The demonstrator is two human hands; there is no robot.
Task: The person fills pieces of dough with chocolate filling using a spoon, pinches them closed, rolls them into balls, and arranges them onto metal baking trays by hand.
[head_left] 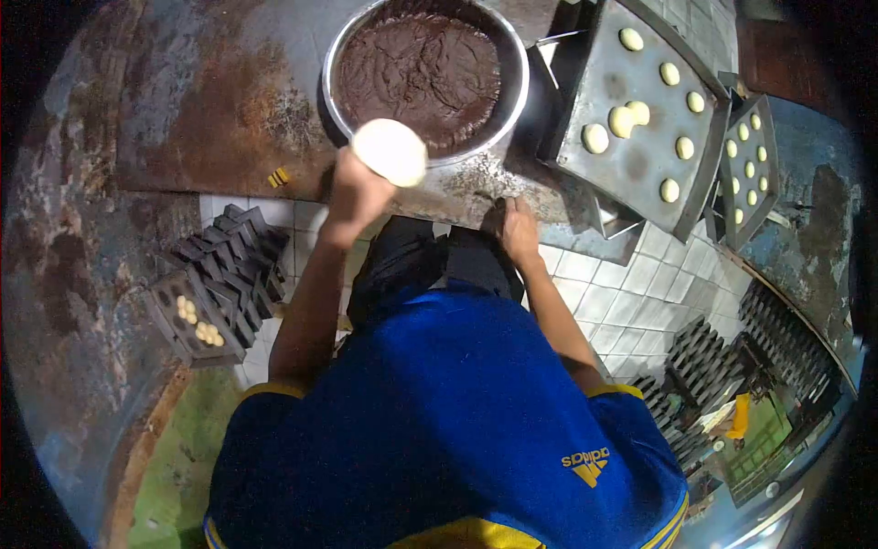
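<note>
My left hand [358, 197] holds a flat, round, pale piece of dough [390, 152] up over the near rim of a big metal bowl. That bowl [522, 87] contains a thick dark-brown paste [416, 78]. At the table's near edge, my right hand [519, 233] rests with its fingers stretched onto the tabletop, holding nothing that I can see. To its right, a metal baking tray [631, 165] carries several pale dough balls [669, 73], two of them touching.
A second tray [773, 174] of dough balls lies farther right. Stacked metal trays [233, 261] stand at lower left, the top one bearing small dough pieces. Small yellow pieces [278, 177] lie on the worn table [201, 101]. More tray stacks [704, 361] stand at lower right.
</note>
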